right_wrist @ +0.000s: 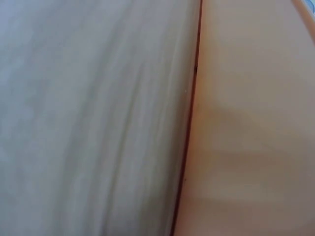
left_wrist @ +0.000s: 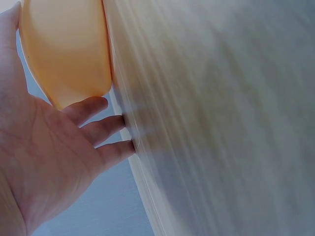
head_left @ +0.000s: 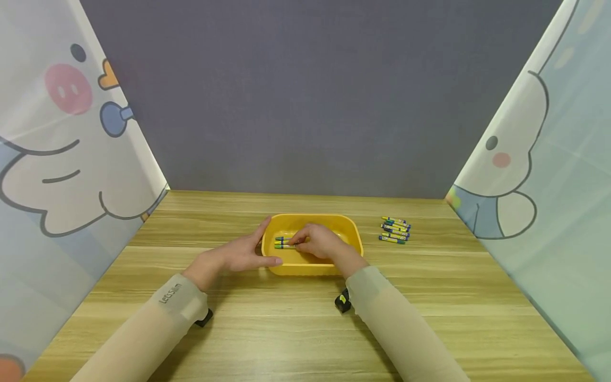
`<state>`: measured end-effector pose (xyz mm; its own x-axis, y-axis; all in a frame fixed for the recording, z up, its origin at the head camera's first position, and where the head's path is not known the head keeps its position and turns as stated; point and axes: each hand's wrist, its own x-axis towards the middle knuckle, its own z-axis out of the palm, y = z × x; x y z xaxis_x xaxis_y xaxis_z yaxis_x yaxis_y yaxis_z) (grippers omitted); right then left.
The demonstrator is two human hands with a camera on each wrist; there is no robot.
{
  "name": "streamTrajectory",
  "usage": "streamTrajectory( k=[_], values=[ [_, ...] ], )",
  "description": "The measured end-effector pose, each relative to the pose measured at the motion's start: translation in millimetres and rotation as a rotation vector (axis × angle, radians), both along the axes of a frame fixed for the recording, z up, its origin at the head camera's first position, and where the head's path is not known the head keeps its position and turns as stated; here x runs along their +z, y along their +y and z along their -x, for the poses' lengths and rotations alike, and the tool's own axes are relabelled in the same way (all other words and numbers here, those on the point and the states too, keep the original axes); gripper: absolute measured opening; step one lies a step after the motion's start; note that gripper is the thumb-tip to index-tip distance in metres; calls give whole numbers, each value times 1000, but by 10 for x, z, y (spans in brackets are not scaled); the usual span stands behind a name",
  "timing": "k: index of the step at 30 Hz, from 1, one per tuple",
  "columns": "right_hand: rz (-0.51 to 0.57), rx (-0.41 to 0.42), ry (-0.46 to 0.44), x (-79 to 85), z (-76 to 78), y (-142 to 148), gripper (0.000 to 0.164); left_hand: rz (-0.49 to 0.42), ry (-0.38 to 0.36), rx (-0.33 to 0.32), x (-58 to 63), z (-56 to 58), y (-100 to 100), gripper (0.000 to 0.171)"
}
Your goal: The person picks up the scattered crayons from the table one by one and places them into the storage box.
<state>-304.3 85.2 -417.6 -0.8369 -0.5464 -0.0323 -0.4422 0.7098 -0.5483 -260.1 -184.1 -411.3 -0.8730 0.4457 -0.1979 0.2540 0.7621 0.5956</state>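
A yellow plastic box (head_left: 315,269) stands on the table. Against its left end lies my left hand (head_left: 241,253), thumb at the near rim and forefinger toward the far rim. In the left wrist view its other fingers (left_wrist: 101,130) are loosely extended next to the box (left_wrist: 69,44). Several crayons (head_left: 281,242) with yellow wrappers lie side by side inside, near the left end. My right hand (head_left: 321,242) reaches in over the near rim and pinches the right end of a crayon; its fingertips partly hide it. The right wrist view shows only the box wall (right_wrist: 251,118) and table.
Right of the box, several more crayons (head_left: 394,230) lie in a loose stack on the wooden table (head_left: 267,329). A grey panel (head_left: 305,95) rises behind, with printed cloth walls (head_left: 539,159) at both sides. A black wrist device (head_left: 342,301) shows beside the right sleeve.
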Motion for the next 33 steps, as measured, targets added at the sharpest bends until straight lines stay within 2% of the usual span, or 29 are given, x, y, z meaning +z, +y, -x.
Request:
streamTrajectory(
  k=[9, 18, 24, 28, 33],
  values=[
    [19, -31, -17, -3, -16, 5, 19, -10, 3, -2, -22, 7, -5, 132],
    [41, -22, -7, 40, -14, 1, 20, 23, 13, -4, -27, 21, 1, 131],
    [67, -29, 43, 86, 9, 21, 23, 28, 15, -9, -4, 32, 14, 132],
    [94, -6, 86, 160, 4, 68, 25, 26, 8, -6, -11, 26, 11, 133],
    [141, -26, 106, 369, -18, 296, 27, 8, -7, 6, -7, 16, 7, 134]
  ],
)
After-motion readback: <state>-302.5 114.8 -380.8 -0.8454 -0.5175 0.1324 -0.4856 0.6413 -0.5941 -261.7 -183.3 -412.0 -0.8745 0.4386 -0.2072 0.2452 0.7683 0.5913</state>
